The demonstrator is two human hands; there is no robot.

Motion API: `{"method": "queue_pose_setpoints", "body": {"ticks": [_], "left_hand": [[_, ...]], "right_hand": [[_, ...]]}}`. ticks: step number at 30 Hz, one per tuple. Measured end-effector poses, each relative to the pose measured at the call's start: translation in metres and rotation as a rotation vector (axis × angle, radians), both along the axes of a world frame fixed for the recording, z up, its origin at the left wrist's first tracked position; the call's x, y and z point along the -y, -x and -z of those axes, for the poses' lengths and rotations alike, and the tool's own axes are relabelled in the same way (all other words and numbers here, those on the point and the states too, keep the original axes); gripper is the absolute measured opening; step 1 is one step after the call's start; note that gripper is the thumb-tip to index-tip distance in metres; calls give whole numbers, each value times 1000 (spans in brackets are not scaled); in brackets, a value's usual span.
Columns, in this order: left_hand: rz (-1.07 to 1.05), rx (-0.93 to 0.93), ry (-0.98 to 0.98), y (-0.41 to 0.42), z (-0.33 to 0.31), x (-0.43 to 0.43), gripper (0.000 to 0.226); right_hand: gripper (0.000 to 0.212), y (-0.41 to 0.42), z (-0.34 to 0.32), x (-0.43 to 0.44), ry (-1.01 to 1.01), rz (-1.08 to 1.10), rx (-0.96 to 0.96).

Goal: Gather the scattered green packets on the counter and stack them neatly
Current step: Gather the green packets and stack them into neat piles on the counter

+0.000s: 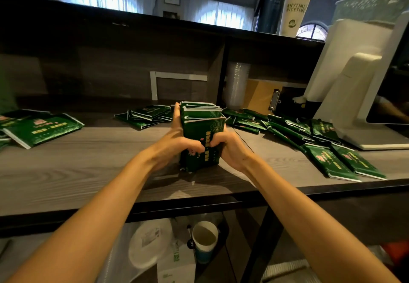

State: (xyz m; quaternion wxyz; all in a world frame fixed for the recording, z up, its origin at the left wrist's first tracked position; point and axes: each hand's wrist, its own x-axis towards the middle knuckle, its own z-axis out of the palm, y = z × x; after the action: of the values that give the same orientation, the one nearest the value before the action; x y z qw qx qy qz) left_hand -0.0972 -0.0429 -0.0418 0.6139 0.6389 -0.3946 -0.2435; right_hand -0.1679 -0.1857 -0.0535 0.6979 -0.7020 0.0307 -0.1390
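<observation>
A thick bundle of green packets [202, 127] stands on end at the middle of the grey wooden counter [88, 163]. My left hand [174, 143] presses its left side with fingers stretched up the edge, and my right hand [230, 147] clamps its right side, thumbs meeting on the front. More green packets lie loose: a small pile behind the bundle [146, 115], a long spread to the right [309, 136], and a few at the far left [39, 128].
A white point-of-sale machine [354, 87] stands at the right, close to the packets. Behind are a sleeve of clear cups [238, 83], a clipboard [263, 98] and a dark back panel. Below the counter sit a paper cup [204, 239] and bagged lids.
</observation>
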Motion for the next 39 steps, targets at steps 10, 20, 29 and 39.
{"method": "queue_pose_setpoints", "body": {"ticks": [10,20,29,39], "left_hand": [[-244,394,60,10,-21,-9,122],[-272,1164,-588,19,-52,-2,68],[-281,947,-300,15,-52,-3,83],[63,-31,-48,-2,-2,-20,125]], "right_hand": [[67,8,-5,3,127,-25,-112],[75,6,-5,-1,123,-49,-86],[79,8,-9,-7,159,-44,-92],[84,3,-5,-6,115,-31,-82]]}}
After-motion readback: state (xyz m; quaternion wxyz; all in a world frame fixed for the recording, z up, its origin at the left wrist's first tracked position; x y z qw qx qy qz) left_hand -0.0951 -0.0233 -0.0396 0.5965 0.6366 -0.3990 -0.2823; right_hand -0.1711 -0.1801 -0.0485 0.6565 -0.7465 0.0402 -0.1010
